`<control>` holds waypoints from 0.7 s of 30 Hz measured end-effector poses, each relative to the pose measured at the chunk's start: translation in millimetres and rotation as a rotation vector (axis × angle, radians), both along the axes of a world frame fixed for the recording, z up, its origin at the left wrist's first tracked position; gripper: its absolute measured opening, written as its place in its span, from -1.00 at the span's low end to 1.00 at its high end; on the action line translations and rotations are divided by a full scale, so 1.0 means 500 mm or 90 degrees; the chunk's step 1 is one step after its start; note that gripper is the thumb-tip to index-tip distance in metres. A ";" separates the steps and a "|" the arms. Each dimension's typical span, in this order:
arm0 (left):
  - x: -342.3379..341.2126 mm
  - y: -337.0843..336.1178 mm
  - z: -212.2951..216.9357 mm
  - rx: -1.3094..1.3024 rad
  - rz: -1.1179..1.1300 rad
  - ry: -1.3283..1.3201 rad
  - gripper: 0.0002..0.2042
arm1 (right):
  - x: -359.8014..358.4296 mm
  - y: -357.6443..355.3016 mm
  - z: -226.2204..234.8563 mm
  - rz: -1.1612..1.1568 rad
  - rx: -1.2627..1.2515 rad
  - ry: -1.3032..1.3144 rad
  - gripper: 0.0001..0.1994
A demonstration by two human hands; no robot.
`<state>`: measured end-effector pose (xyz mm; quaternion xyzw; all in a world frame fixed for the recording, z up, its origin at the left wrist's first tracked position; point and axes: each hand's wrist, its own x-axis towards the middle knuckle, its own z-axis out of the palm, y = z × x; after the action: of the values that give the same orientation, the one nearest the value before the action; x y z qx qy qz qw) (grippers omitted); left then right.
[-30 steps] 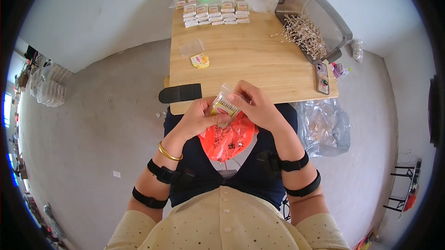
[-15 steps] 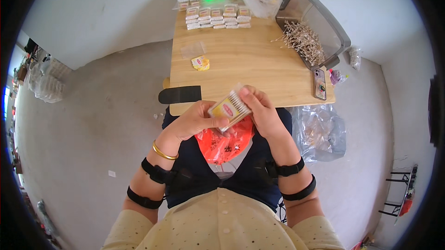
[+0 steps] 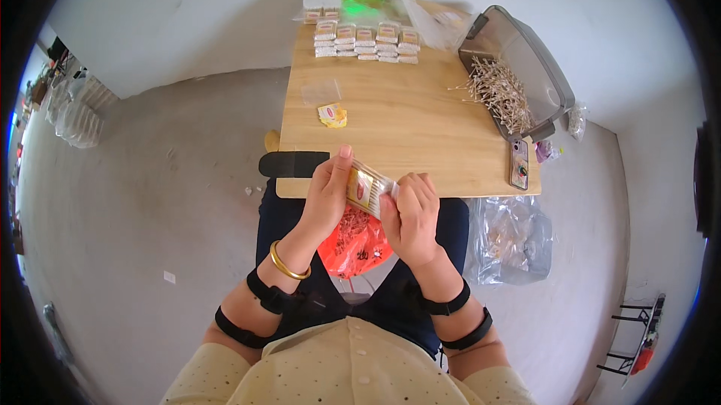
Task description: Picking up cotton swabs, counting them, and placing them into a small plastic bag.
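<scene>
The swab packet (image 3: 365, 188), a clear sleeve with a yellow label and a row of swabs, is held between both hands in front of the lap, just past the counter's (image 3: 420, 131) near edge. The left hand (image 3: 324, 198) is at its nine o'clock side, thumb upright along the edge; its fingers close around the packet from behind, though the pack partly hides them. The right hand (image 3: 412, 213), at four o'clock, has its fingers curled in, clamped with the thumb on the packet's end.

The packet should be very light. The film looks thin, glossy and likely slippery, while the packed sticks probably give it some stiffness lengthwise; squeezed hard or twisted, they could bend. The long edges look like the safest hold, with a light pinch on the film at the end.

From the packet, a red plastic bag (image 3: 349, 246) lies at six o'clock, a yellow card (image 3: 332, 115) at eleven, stacked packets (image 3: 366, 33) at twelve, and loose swabs (image 3: 499, 93) in a grey bin (image 3: 529, 59) at two.
</scene>
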<state>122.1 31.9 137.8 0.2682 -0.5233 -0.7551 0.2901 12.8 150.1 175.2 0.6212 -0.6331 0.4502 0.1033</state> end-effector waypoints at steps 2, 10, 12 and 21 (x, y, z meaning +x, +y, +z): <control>0.011 -0.010 0.000 -0.016 -0.035 0.001 -0.41 | 0.001 0.001 0.000 0.004 -0.015 0.007 -0.77; -0.003 0.023 0.059 -0.277 0.134 -0.046 -0.39 | 0.021 -0.002 -0.012 -0.084 0.062 -0.479 -0.67; -0.009 0.023 0.038 -0.260 0.141 -0.048 -0.38 | 0.029 -0.012 -0.009 -0.120 0.033 -0.431 -0.68; 0.051 -0.023 -0.077 0.005 -0.068 -0.231 -0.32 | -0.161 -0.006 -0.155 -0.277 0.213 -0.156 -0.71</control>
<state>147.4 20.6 99.3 0.3730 -0.5774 -0.7109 0.1490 -67.5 147.1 97.6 0.4205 -0.8245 0.3783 0.0165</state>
